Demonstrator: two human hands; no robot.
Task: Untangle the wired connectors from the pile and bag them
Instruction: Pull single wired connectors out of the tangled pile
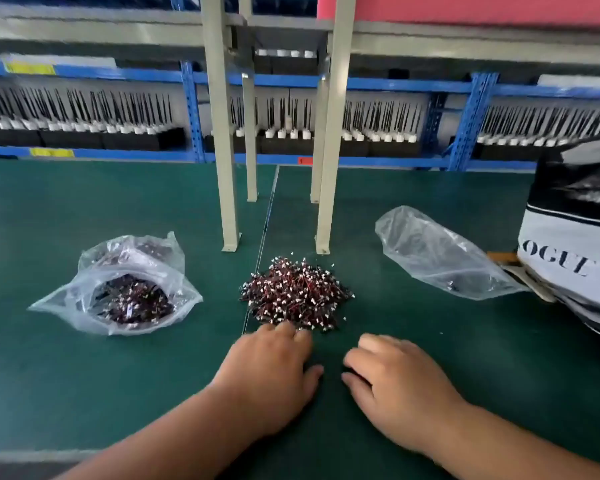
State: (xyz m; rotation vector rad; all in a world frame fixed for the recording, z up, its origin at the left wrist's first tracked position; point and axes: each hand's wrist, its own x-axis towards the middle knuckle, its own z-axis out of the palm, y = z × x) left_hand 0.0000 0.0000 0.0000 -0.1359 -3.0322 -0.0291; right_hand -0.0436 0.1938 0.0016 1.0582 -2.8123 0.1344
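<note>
A tangled pile of wired connectors [296, 293], red and black wires with small white plugs, lies on the green mat [84, 393] in the middle. My left hand [274, 372] rests palm down just in front of the pile, its fingertips touching the near edge. Beside it my right hand [395, 379] lies on the mat with fingers loosely bent and nothing visibly held. An open clear plastic bag [84, 289] holding many connectors sits at the left. A second clear bag [440, 254], nearly empty, lies at the right.
Beige metal posts [222, 168] stand on the table just behind the pile. A black and white printed bag [575, 237] sits at the right edge. Blue shelving [471, 119] with rows of black and white parts runs along the back.
</note>
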